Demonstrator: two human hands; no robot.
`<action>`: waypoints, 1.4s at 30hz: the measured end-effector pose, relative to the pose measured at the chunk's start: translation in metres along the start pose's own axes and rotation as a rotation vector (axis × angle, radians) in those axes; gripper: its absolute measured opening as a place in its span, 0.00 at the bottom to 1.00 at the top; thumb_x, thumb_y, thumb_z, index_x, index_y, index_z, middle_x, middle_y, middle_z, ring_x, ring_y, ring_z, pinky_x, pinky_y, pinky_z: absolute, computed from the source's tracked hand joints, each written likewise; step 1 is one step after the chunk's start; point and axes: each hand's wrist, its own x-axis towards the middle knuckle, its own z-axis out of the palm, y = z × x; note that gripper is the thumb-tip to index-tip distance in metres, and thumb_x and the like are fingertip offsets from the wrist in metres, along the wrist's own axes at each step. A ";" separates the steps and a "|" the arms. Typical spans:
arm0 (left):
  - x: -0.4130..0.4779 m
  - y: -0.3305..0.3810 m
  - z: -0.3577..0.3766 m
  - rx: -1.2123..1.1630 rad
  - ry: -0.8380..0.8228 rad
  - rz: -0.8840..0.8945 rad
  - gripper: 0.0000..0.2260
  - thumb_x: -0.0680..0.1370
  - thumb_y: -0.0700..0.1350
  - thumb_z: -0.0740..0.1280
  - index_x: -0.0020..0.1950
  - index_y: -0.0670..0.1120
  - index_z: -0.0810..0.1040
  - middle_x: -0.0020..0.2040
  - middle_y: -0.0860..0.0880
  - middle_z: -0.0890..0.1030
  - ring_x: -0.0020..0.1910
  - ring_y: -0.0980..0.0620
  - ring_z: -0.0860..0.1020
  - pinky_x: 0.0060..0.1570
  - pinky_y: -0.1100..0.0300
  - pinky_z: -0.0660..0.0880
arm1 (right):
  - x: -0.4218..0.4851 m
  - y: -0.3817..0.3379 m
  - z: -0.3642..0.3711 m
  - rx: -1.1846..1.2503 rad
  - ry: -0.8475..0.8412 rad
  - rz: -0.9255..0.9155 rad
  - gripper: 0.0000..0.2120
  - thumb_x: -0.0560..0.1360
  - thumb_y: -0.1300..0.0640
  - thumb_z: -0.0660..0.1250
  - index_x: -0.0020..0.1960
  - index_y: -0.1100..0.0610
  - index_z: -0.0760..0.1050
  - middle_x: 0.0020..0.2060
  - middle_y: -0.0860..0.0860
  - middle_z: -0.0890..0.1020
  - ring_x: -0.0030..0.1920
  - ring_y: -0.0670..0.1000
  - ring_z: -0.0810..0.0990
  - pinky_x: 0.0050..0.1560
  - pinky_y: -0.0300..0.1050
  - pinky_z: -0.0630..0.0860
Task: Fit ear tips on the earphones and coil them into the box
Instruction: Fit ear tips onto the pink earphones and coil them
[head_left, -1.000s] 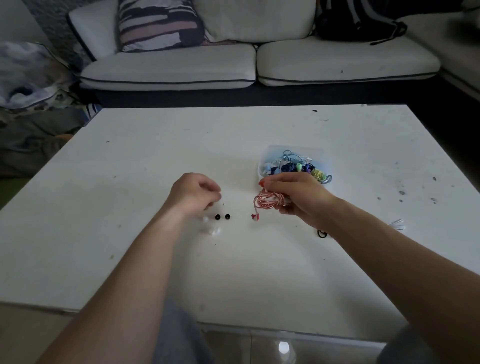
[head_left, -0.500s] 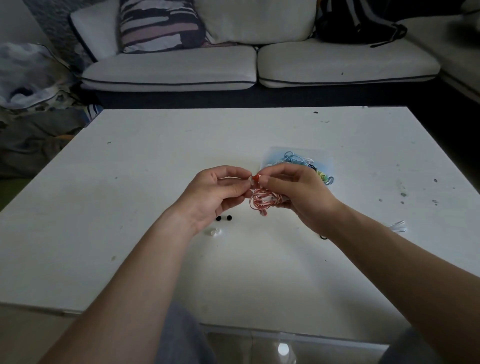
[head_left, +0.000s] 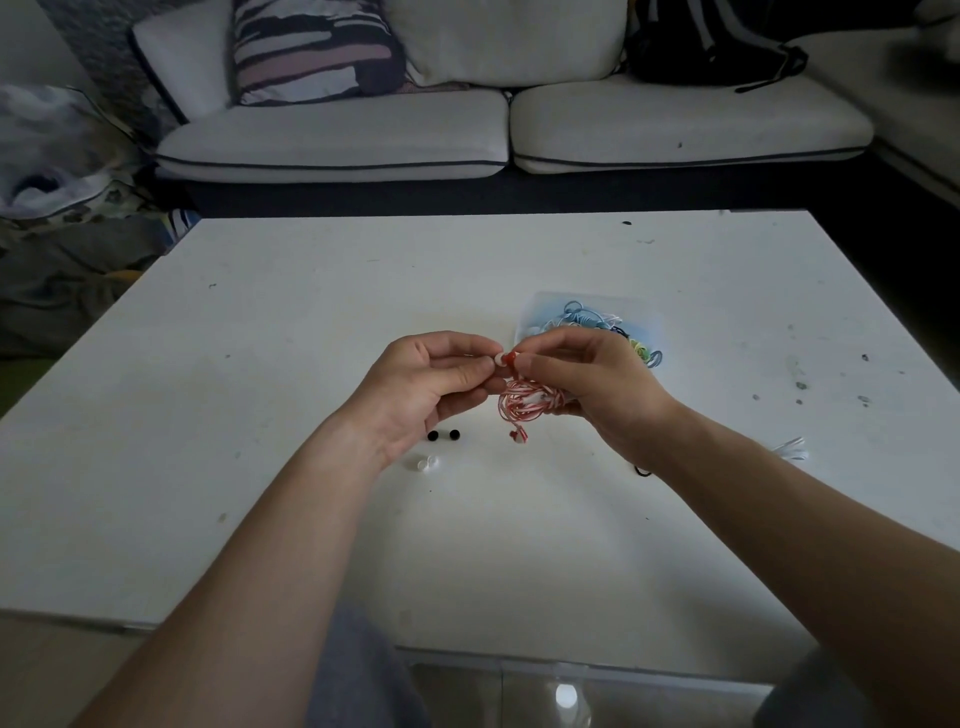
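White flat tabletop (head_left: 260, 415), scuffed. On its far side behind the hands sits a clear shallow plastic box (head_left: 537, 312) holding a tangle of blue, white and yellow-green cords. The right hand hides its near edge.

Left hand (head_left: 426, 389) and right hand (head_left: 587, 379) are raised over the table centre, fingertips facing each other.
- **Right hand:** thumb and forefinger pinch the small red earbud (head_left: 512, 357). The other fingers curl round the red-and-white striped cable bundle (head_left: 522, 402), which hangs below as a loose coil.
- **Second bud:** the second bud (head_left: 518, 436) dangles from the coil, near the table. Can't tell if it touches, or if it has a tip.
- **Left hand:** thumb and forefinger pinch a small white silicone ear tip (head_left: 500, 358), with the other fingers loosely curled underneath.

Key relation: the tip is immediately left of the bud and touching it. The line from one to the other runs left-right between the two pinches, roughly level. The tip looks not fully seated, so the push likely goes along that line, left hand toward right. If the tip is tilted it may fold or pop off.

Spare tips lie on the table near the left wrist: two black round ear tips (head_left: 455, 433) side by side, and a pale translucent pair (head_left: 423, 462) just nearer. Coiling into the box is not yet begun.
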 end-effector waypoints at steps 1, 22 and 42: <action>0.000 0.000 0.000 -0.001 -0.003 -0.001 0.07 0.76 0.33 0.68 0.48 0.42 0.83 0.42 0.44 0.86 0.41 0.51 0.85 0.40 0.65 0.80 | 0.000 0.000 0.000 -0.002 -0.001 0.003 0.05 0.74 0.60 0.74 0.41 0.53 0.85 0.46 0.62 0.86 0.44 0.59 0.80 0.50 0.55 0.73; 0.001 -0.004 0.002 0.038 -0.078 -0.054 0.06 0.68 0.35 0.71 0.44 0.42 0.80 0.34 0.46 0.84 0.35 0.54 0.84 0.35 0.66 0.78 | 0.003 -0.001 -0.018 -0.038 -0.250 0.047 0.07 0.71 0.59 0.74 0.48 0.59 0.84 0.43 0.58 0.85 0.41 0.51 0.83 0.41 0.42 0.78; 0.003 -0.006 0.003 0.041 -0.068 -0.068 0.10 0.64 0.37 0.73 0.44 0.42 0.81 0.35 0.45 0.84 0.36 0.52 0.84 0.36 0.65 0.79 | 0.003 -0.002 -0.020 -0.126 -0.223 0.046 0.03 0.74 0.62 0.73 0.47 0.57 0.85 0.40 0.57 0.85 0.40 0.52 0.82 0.45 0.48 0.76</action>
